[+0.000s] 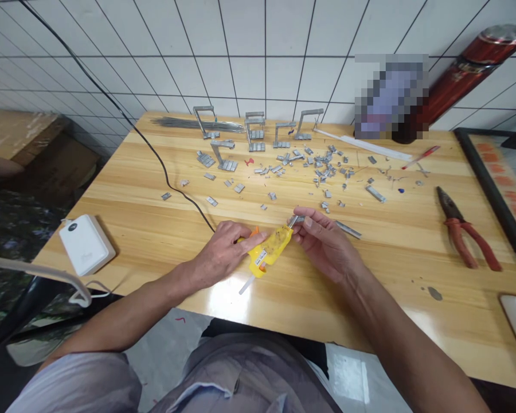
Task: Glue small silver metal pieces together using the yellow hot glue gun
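My left hand is closed round a yellow hot glue gun, with a glue stick poking out of its back end. The gun's metal nozzle meets a small grey piece pinched in the fingers of my right hand. What kind of piece it is I cannot make out, since the fingers cover most of it. Just right of that hand lies a narrow grey strip. Beyond both hands, many small grey pieces are scattered over the wooden table.
Several grey bent-arm stands stand near the tiled wall, by a bundle of thin rods. Pliers and a red pen lie rightward. A white power bank sits left; a black cable crosses the table. A red flask stands back right.
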The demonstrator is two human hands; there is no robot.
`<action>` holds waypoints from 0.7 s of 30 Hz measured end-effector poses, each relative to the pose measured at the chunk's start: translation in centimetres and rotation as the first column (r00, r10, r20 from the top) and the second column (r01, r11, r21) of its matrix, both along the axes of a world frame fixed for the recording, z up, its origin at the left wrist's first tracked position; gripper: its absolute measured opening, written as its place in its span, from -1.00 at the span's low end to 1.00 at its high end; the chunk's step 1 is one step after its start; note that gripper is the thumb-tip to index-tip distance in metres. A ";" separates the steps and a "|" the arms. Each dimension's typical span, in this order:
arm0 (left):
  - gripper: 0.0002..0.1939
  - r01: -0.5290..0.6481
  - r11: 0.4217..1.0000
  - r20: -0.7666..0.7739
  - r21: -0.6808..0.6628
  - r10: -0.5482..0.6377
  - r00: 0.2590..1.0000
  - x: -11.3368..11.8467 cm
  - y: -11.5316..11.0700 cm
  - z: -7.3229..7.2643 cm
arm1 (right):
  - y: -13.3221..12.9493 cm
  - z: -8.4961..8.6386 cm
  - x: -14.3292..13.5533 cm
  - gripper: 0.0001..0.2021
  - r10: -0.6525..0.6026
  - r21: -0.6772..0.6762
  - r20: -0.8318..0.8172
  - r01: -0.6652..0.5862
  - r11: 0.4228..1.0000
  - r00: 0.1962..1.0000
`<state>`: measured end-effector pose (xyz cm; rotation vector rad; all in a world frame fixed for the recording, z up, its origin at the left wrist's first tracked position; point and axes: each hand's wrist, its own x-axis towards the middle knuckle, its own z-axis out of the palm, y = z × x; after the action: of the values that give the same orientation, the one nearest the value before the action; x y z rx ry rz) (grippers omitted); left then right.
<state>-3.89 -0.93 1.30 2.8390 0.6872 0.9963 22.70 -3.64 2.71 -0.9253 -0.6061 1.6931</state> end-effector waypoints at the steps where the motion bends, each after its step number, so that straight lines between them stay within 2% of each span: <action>1: -0.24 -0.002 1.000 0.000 -0.002 0.002 1.000 0.0 0.0 0.0 | 0.0 0.0 0.0 -0.63 0.002 -0.002 0.000 -0.002 1.000 1.000; 9: -0.24 -0.006 1.000 -0.020 -0.004 0.006 1.000 -0.1 0.0 0.1 | -0.1 0.0 0.0 -0.65 0.001 -0.014 -0.007 -0.001 1.000 1.000; 17: -0.41 -0.008 0.999 -0.007 0.031 0.008 1.000 -0.1 0.0 -0.1 | -0.1 0.0 0.0 -0.64 -0.001 -0.008 0.011 0.001 1.000 1.000; 21: -0.40 -0.011 1.000 -0.002 0.013 0.011 1.000 -0.2 0.0 -0.2 | -0.2 0.1 -0.1 -0.63 -0.004 -0.017 0.004 0.004 1.000 1.000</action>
<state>-4.07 -0.95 1.07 2.8509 0.7002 1.0036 22.56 -3.80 2.79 -0.9409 -0.5931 1.6954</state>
